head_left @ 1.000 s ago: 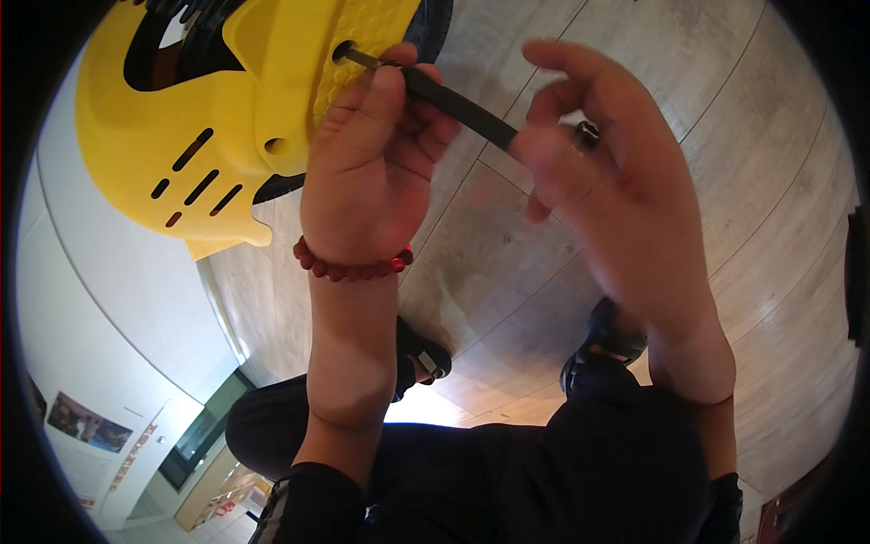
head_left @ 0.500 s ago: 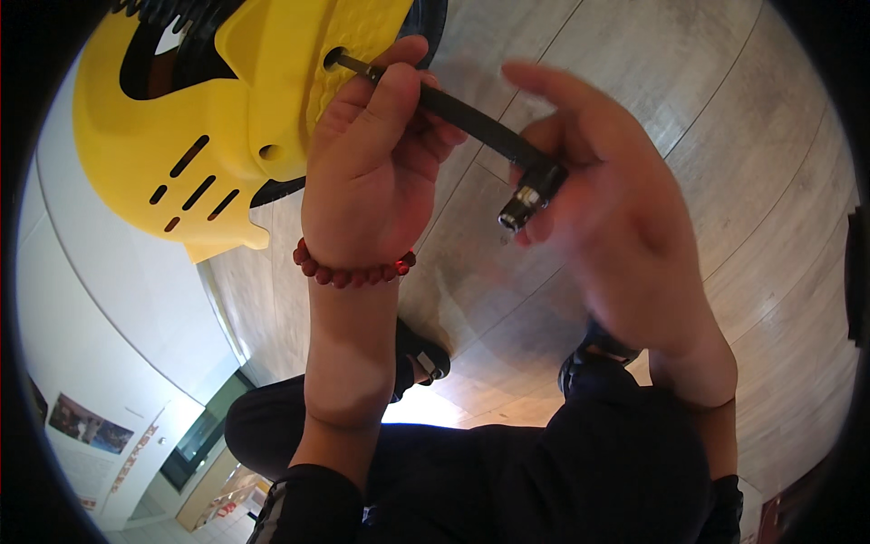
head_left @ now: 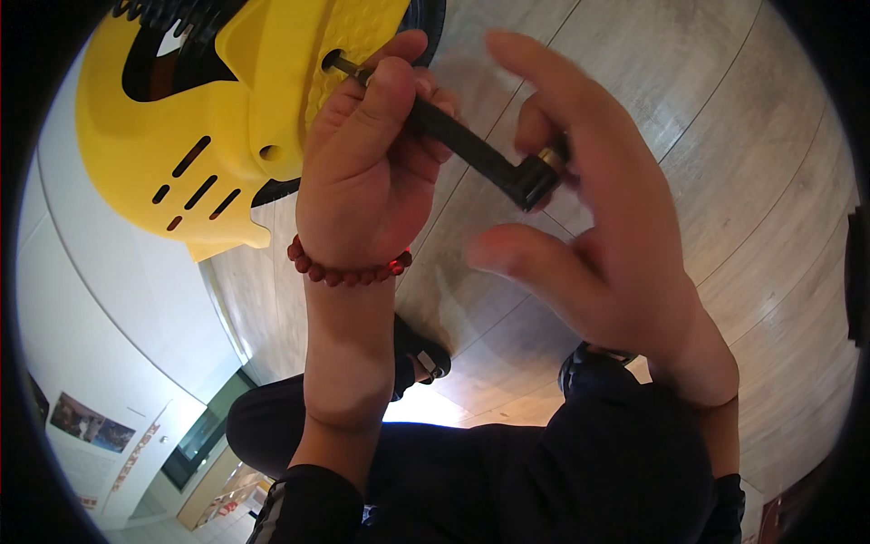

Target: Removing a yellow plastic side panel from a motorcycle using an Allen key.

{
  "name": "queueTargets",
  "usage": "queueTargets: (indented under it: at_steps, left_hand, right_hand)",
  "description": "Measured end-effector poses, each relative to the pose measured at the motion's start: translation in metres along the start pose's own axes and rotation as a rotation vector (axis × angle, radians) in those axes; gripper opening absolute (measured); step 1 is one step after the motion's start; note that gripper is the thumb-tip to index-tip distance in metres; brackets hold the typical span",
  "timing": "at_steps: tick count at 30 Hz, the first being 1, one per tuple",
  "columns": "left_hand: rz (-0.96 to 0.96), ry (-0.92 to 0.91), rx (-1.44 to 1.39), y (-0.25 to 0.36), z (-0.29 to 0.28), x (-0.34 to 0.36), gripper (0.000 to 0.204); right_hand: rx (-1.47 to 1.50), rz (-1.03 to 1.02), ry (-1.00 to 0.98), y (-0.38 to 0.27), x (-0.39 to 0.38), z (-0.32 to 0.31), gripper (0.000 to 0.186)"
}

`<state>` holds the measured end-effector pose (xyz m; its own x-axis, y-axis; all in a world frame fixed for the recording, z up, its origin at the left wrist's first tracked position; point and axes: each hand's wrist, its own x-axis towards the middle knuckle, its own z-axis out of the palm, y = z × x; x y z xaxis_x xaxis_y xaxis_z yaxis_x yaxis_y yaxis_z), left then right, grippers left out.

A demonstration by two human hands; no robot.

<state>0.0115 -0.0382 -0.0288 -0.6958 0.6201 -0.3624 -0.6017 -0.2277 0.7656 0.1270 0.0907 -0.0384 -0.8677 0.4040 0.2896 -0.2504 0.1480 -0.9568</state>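
A yellow plastic body (head_left: 136, 145) with slots and a black tyre behind it fills the upper left. A thin metal shaft enters a round hole in it and joins a black bent tool (head_left: 476, 159) with a metal fitting at its lower end. My left hand (head_left: 362, 172), a red bead bracelet at its wrist, is closed on the tool near the hole. My right hand (head_left: 603, 236) is open around the bent end, thumb and index spread wide and slightly blurred; whether the fingertips behind that end touch it I cannot tell.
A wood-look floor (head_left: 761, 172) lies beneath. My dark-clothed legs (head_left: 616, 453) are bent below my hands, with a black shoe (head_left: 421, 354) between them. A white wall (head_left: 100, 281) with a posted picture curves along the left.
My right thumb has swung away from the tool, down and left, and its index finger has risen. The tool's bent end has turned, its metal fitting now upper right. My left hand has barely moved.
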Motion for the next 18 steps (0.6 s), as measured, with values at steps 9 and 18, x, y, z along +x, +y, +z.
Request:
queueTargets:
  at_steps: [9, 18]
  left_hand:
    - [-0.027, -0.098, -0.052, -0.003, -0.009, 0.001, 0.026]
    - [-0.073, -0.002, -0.021, 0.001, -0.014, -0.006, 0.024]
  right_hand:
    - [0.57, 0.873, -0.27, -0.012, 0.002, -0.017, 0.037]
    - [-0.171, -0.072, -0.132, -0.004, -0.005, -0.007, 0.035]
